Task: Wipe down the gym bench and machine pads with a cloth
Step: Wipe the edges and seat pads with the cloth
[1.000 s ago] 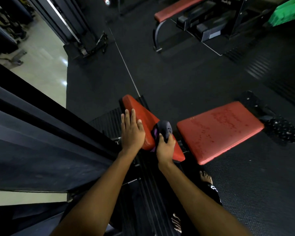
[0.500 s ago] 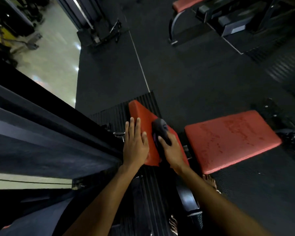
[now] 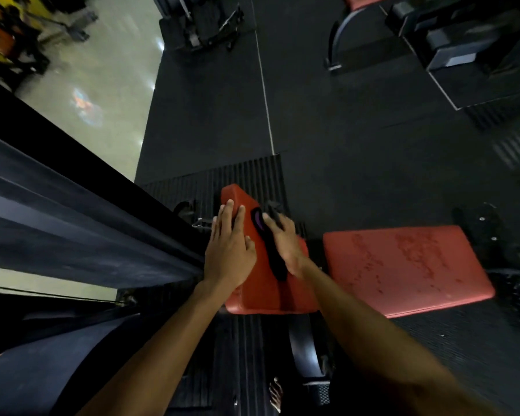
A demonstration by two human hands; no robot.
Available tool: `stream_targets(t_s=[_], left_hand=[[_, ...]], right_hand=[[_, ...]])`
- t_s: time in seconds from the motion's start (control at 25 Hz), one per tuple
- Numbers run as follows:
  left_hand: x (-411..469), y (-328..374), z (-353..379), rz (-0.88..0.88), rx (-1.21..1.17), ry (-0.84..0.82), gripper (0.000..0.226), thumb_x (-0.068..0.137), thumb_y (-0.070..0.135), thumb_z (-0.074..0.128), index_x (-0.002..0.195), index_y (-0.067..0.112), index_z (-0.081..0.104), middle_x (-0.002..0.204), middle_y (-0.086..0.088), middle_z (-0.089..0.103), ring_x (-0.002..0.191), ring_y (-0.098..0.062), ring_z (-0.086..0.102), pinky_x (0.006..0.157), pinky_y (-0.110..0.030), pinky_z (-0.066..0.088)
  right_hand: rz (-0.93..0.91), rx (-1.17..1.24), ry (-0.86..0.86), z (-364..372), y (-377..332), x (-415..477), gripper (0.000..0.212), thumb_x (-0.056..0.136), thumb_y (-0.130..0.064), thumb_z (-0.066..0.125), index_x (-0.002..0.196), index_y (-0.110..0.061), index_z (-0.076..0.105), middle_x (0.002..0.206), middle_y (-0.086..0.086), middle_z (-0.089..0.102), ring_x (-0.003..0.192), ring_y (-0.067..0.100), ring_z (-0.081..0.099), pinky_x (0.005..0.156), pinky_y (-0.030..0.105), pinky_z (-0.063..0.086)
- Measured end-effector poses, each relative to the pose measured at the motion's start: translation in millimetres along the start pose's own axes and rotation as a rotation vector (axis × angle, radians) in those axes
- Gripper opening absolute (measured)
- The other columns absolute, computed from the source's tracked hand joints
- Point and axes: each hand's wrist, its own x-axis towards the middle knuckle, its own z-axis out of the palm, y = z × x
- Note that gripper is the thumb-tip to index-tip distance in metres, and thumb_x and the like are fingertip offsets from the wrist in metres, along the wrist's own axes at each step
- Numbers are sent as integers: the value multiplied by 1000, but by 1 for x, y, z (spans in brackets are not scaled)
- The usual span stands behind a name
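right hand [image 3: 282, 244] slid up over cloth [image 3: 267, 244].

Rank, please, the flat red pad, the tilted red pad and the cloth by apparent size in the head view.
1. flat red pad
2. tilted red pad, seen at a slant and partly covered
3. cloth, clearly smallest

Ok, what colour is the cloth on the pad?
The cloth is black with a purple patch, seen in the head view.

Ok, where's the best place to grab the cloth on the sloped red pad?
I'd take the cloth at its near end, coming from the right, above the pad: it lies as a long strip down the slope, and the left hand covers the pad's other side.
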Motion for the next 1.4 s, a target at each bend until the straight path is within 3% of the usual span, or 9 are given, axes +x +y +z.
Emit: stream_targets(t_s=[0.2, 0.44, 0.68, 0.76, 0.88, 1.0, 1.12, 1.24, 1.4], left_hand=[[9, 11, 11, 7, 256, -68, 71, 98, 31, 38, 159, 5, 11, 166, -22, -5, 154, -34, -8, 126, -47, 2], [11, 17, 12, -40, 379, -126, 77, 96, 28, 43, 159, 6, 4, 164, -25, -11, 153, -36, -12, 126, -50, 3], [14, 24, 16, -64, 442, -117, 70, 99, 28, 31, 159, 4, 4, 164, -26, -12, 152, -40, -12, 125, -51, 4], [14, 24, 15, -67, 455, -122, 72, 99, 30, 32, 159, 4, 2, 163, -25, -15, 152, -39, -13, 125, -52, 4], [14, 23, 13, -66, 457, -129, 77, 97, 32, 36, 159, 5, 0, 162, -24, -19, 152, -38, -14, 125, -51, 5], [15, 23, 14, -78, 446, -123, 77, 97, 33, 38, 159, 7, 2, 163, -23, -19, 153, -36, -15, 125, -51, 6], [17, 21, 17, -81, 435, -108, 76, 94, 30, 41, 160, 6, 11, 165, -23, -10, 154, -36, -10, 125, -51, 9], [16, 20, 18, -78, 430, -107, 75, 92, 28, 41, 159, 6, 16, 165, -22, -7, 154, -35, -7, 125, -51, 11], [17, 21, 19, -80, 425, -98, 74, 94, 29, 40, 160, 8, 13, 165, -21, -10, 154, -33, -10, 125, -50, 7]], right_hand=[[-153, -71, -20, -14, 59, -32, 51, 101, -32, 62, 149, -19, 50, 149, -4, 46, 136, 6, 43, 108, 14, 34], [105, -68, 67, -14, 33, 58, 46, 106, -35, 48, 148, -15, 50, 153, 4, 41, 139, 25, 44, 112, 29, 36], [-265, -61, -58, -9, 20, 4, 39, 104, -24, 56, 143, -22, 51, 144, -11, 39, 126, -13, 41, 100, 2, 30], [-268, -145, -37, -21, 53, -8, 41, 105, -26, 50, 146, -25, 45, 150, -5, 39, 136, -4, 39, 107, 5, 26], [-5, -160, 3, -31, 67, 34, 42, 110, -21, 41, 149, -8, 44, 153, 8, 39, 142, 23, 41, 107, 15, 27], [106, -96, -22, -18, 24, 74, 43, 108, -35, 45, 144, -12, 53, 151, 5, 42, 138, 22, 45, 104, 20, 29], [-78, -5, -211, 3, -29, 87, 40, 99, -55, 55, 119, -24, 68, 136, -5, 53, 126, 12, 55, 106, 27, 39], [-132, -103, -280, 5, -33, 97, 41, 94, -57, 62, 115, -22, 69, 120, -8, 61, 115, 9, 61, 99, 25, 46], [74, -243, -264, -16, 0, 130, 65, 77, -81, 61, 97, -21, 74, 98, -5, 73, 97, 15, 69, 94, 37, 53]])
